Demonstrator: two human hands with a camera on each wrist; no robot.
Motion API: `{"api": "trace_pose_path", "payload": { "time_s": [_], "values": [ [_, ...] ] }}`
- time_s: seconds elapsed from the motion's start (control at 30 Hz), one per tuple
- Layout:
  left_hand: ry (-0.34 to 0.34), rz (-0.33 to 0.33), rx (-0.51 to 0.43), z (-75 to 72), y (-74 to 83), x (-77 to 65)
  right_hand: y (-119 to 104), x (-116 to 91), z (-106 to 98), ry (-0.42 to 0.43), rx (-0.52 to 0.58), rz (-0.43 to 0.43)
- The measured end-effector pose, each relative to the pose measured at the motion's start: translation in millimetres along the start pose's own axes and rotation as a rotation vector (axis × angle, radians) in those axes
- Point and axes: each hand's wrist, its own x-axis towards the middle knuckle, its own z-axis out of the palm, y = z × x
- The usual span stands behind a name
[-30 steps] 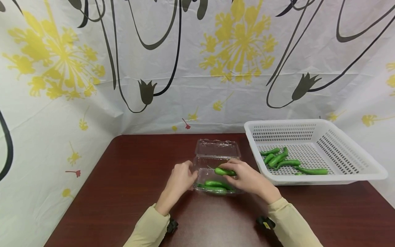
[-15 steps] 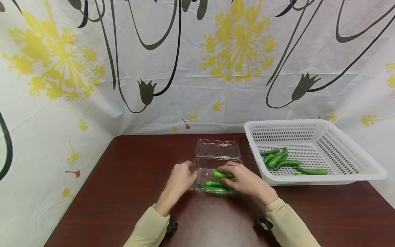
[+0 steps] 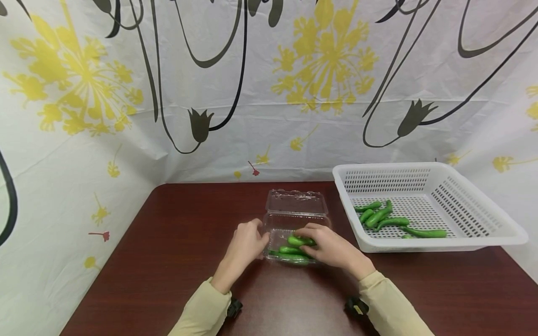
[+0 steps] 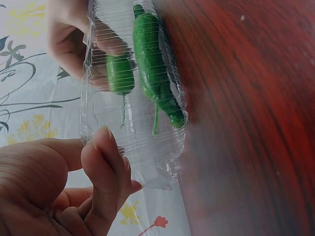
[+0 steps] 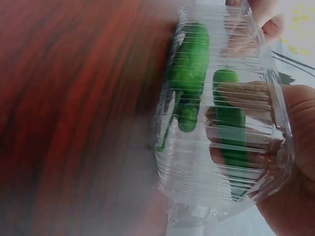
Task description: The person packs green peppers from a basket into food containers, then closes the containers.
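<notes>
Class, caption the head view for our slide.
Right hand holds a green pepper inside an open clear container, left hand gripping its side, near a white basket.

Grips a glossy green pepper [image 3: 296, 241] in the right hand [image 3: 329, 244], inside a clear plastic box [image 3: 278, 236], with the thin stem pointing toward the left hand [image 3: 247, 240]. Holds the ribbed box at its left end with that left hand. Rests upright on the dark red table [image 3: 201, 224], with the clear lid [image 3: 296, 203] folded open at the far side. Contains two more peppers [image 3: 294, 259], smooth and green, lying lengthwise along the near wall, close together, partly overlapping in the left wrist view.
</notes>
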Motion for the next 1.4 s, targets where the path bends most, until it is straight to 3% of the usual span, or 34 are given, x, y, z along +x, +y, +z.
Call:
{"api": "trace_pose_path", "payload": {
  "time_s": [0.7,0.97,1.4],
  "values": [
    [-0.017,-0.019,-0.025,0.0,0.7,-0.3,2.5,0.4,4.2,-0.004,0.010,-0.033],
    [-0.016,-0.014,-0.031,0.1,0.6,0.0,2.6,-0.2,1.3,-0.044,0.002,-0.007],
    [-0.019,-0.015,-0.026,-0.1,0.9,-0.3,3.8,-0.2,2.9,-0.041,0.040,0.026]
  ]
}}
